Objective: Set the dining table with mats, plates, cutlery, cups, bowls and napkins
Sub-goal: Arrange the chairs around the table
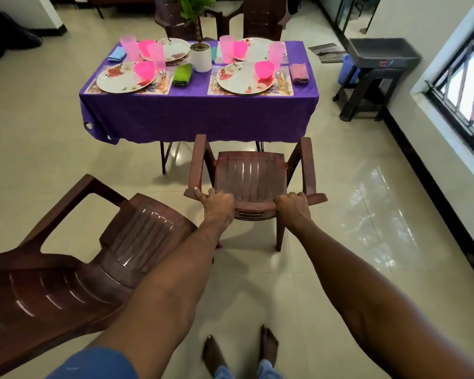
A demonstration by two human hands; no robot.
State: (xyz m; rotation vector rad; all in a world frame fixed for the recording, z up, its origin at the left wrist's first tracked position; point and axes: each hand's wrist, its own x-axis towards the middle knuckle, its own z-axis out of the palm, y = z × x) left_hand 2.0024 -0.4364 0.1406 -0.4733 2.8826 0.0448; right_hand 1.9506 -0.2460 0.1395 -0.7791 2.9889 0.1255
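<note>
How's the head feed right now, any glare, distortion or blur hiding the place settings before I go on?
Head view: window glare washes the floor tiles at right; wide-angle bending curves the window frame and the near chair at left; the table and its plates read sharp though small, cutlery detail too fine to judge; both hands, left hand and right hand, are clear on the middle chair's back.

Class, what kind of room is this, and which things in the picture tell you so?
Most likely a home dining room: a table under a purple cloth, set with plates and pink cups, with brown plastic chairs around it on a tiled floor.
</note>
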